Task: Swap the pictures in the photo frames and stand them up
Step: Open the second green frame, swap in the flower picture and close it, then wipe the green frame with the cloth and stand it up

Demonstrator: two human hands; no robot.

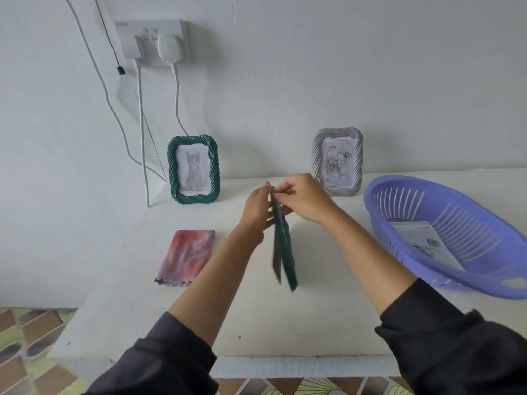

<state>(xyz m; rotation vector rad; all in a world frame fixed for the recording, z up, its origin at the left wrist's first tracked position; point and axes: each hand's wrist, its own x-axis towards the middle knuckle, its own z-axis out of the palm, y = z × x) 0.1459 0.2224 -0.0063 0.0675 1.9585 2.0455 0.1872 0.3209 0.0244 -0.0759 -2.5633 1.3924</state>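
The left hand (256,210) and right hand (302,198) both pinch the top of an edge-on green frame (287,249), which hangs toward 6 o'clock above the table (313,323). From the hands, the cat frame (194,169) stands at 10 o'clock and the white frame (338,161) at 2 o'clock.

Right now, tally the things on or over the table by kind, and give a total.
Photo frames: 3 (green cat frame, white frame, held green frame)
Cloth: 1
Basket: 1
Printed sheet in the Basket: 1
Total: 6
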